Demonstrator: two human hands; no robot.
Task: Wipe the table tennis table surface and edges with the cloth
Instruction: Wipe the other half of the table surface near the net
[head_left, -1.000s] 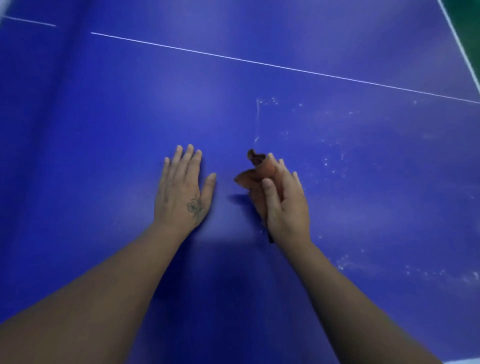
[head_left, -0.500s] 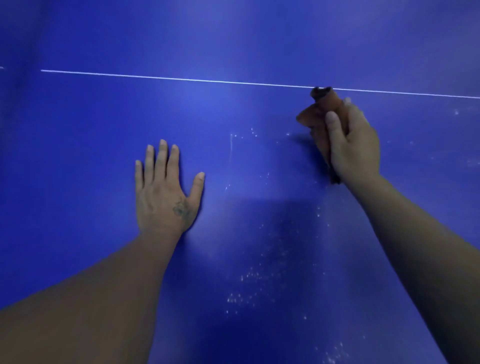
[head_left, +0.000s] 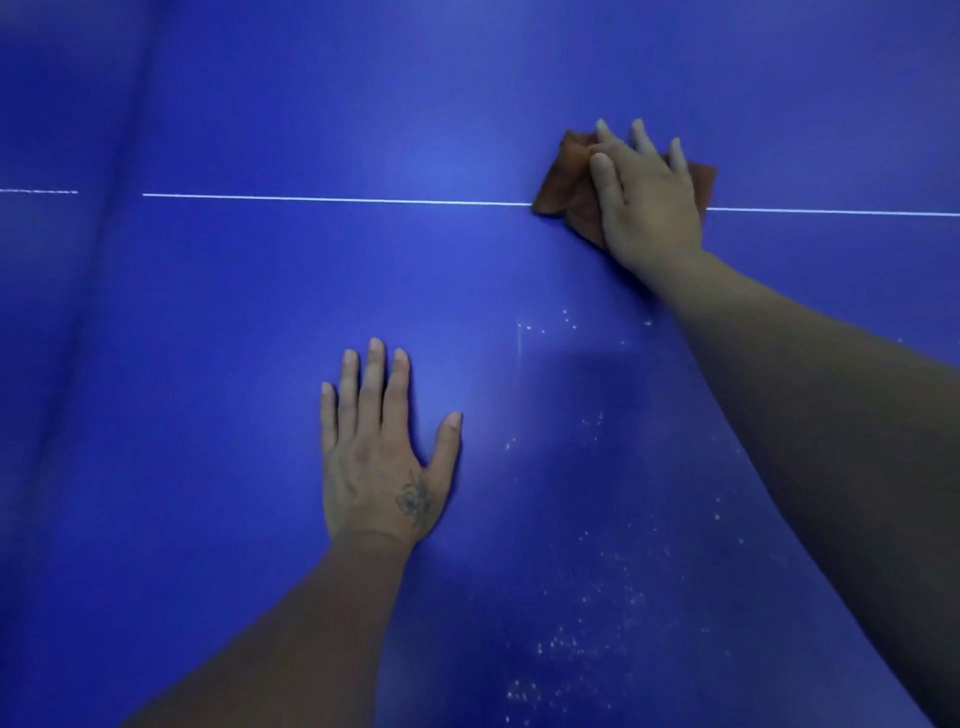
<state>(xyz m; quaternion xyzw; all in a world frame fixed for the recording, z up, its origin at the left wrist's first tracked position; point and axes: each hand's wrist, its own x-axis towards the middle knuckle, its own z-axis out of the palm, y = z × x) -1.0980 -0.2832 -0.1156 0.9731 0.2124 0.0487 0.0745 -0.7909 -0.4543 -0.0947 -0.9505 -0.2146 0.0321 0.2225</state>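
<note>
while the left hand (head_left: 382, 462) is laid flat with straight fingers on the smooth blue worktop (head_left: 234, 322), the crumpled brown fabric cloth (head_left: 563, 179) is pressed down by the spread, straight fingers of the right hand (head_left: 647, 200), across the thin white line (head_left: 332, 199). white specks (head_left: 571, 639) are seen near the right forearm.

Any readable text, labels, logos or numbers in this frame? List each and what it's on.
None: no words, numbers or logos are readable.
Table: only a plain white line, no lettering.
Left hand: a small tattoo, a drawn figure rather than legible text.
Cloth under right hand: no visible tag.
</note>
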